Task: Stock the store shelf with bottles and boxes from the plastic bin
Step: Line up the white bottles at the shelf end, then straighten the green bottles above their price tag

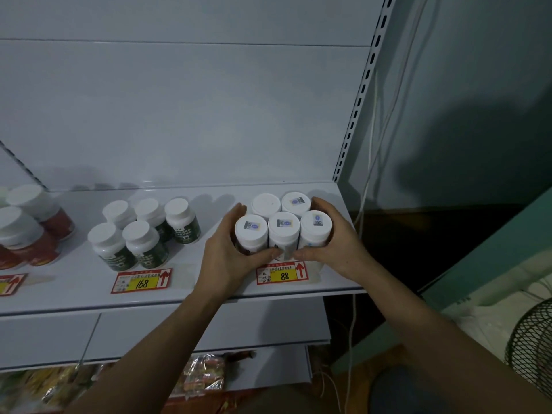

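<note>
left hand and right hand clasp the bottle cluster between them, squaring it on the shelf; next, likely release.

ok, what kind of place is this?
Most likely a shop aisle, perhaps a pharmacy: a white metal shelf with red and yellow price tags, and groups of white-capped bottles that both hands press together.

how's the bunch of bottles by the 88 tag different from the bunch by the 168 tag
The 88-tag bottles stand tightly packed, caps touching, with the left hand and right hand pressed round them; the 168-tag bottles stand looser and untouched. Four of the 88-tag caps carry small stickers; the 168-tag caps are plain. The 168-tag labels are dark green. Both are five upright white-capped bottles on one shelf.
</note>
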Demonstrator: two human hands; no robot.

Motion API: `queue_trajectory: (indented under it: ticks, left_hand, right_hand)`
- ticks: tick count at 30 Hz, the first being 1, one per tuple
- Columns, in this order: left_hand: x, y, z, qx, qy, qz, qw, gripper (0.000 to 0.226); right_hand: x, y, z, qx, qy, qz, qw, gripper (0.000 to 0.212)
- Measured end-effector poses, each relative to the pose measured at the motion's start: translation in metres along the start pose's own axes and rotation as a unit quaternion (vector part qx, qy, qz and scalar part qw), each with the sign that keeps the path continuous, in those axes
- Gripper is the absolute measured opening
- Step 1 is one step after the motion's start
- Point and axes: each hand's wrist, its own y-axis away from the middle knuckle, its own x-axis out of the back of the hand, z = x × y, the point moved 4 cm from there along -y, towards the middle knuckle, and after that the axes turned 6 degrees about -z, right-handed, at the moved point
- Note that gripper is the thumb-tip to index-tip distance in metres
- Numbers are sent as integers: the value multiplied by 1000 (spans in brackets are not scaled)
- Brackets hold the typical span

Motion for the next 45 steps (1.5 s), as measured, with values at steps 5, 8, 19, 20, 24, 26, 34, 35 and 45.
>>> queue_trajectory:
  ticks: [5, 8, 19, 20, 24, 26, 34, 35, 45]
  left_hand:
    - [54, 2, 38, -87, -126, 9, 988, 66]
    - [101, -7, 55, -85, -227, 10, 970, 56]
    - [221, 22, 14, -24, -293, 23, 956, 51]
    - [226, 25, 8, -21, -278, 17, 960, 54]
    - [240, 36, -22, -20, -202, 32, 979, 54]
    - [244, 38, -35, -14, -176, 42, 983, 49]
    - [248, 36, -57, -10, -118, 13, 993, 61]
    - [248, 38, -59, -9, -109, 20, 994, 59]
    - [229, 44, -72, -19, -41, 29, 999, 37]
  right_hand:
    - [35, 3, -35, 12, 58, -42, 997, 86]
    - [43, -9, -65, 34, 200, -69, 977, 73]
    - [-77, -60, -133, 120, 262, -146, 946, 59]
    - [-90, -63, -136, 124, 261, -140, 947, 57]
    - [-136, -66, -144, 144, 250, -102, 952, 45]
    - [-156, -69, -142, 137, 242, -76, 957, 41]
    - [-176, -66, -141, 104, 214, 61, 969, 33]
    - [-178, -61, -142, 115, 207, 81, 968, 30]
    - [-225, -34, -120, 97, 164, 55, 980, 51]
